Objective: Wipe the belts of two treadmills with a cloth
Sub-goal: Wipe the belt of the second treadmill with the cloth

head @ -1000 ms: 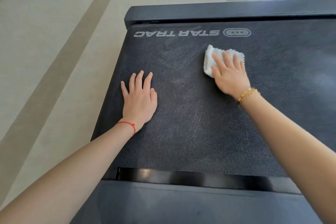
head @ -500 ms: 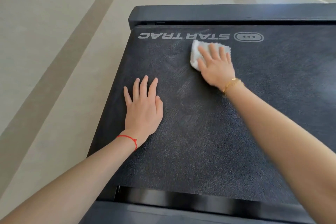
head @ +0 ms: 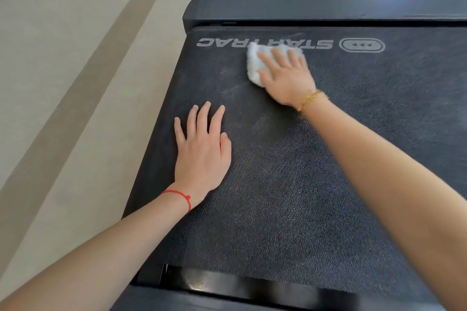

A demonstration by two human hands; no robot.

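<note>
The left hand [head: 202, 156] lies flat on the belt [head: 290, 209] near its left edge; ahead and rightward, the right hand [head: 288, 81] presses the cloth [head: 252, 68], seemingly overlapping the lettering [head: 219, 42].

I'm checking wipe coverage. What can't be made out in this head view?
Head view:
belt: right part cut off by the frame edge.
cloth: mostly hidden under the right hand.
STAR TRAC lettering: middle letters covered by the cloth.
second treadmill: not in frame.
</note>
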